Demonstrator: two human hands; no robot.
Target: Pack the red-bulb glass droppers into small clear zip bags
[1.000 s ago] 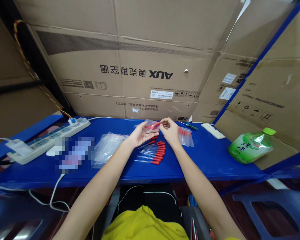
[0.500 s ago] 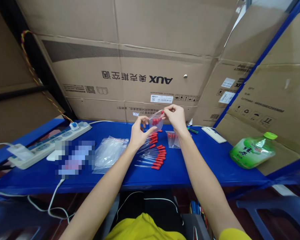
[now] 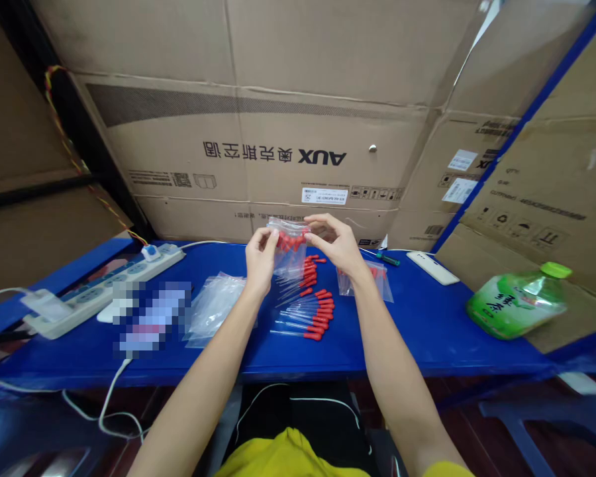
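Observation:
A clear zip bag (image 3: 289, 264) is held up above the table, with several red-bulbed droppers (image 3: 293, 242) inside. My left hand (image 3: 261, 260) pinches its left edge between thumb and fingers. At the bag's top right edge, my right hand (image 3: 336, 246) grips with thumb and fingertips. Below the bag, several loose glass droppers (image 3: 322, 313) lie fanned out, red bulbs to the right. Another bag of droppers (image 3: 383, 283) rests partly behind my right wrist. To the left of my left forearm lies a stack of flat clear bags (image 3: 213, 306).
On the blue table (image 3: 338, 358) are a white power strip (image 3: 114, 285), a blurred-out phone (image 3: 153, 318) with a cable, a green-handled screwdriver (image 3: 385, 257), a white phone (image 3: 432, 267) and a green drink bottle (image 3: 516, 303). A cardboard wall (image 3: 278, 106) stands at the back.
The bag has come upright and moved slightly left, its droppers now spread across the top. My right hand has shifted from a dropper at the bag's opening to the bag's right edge.

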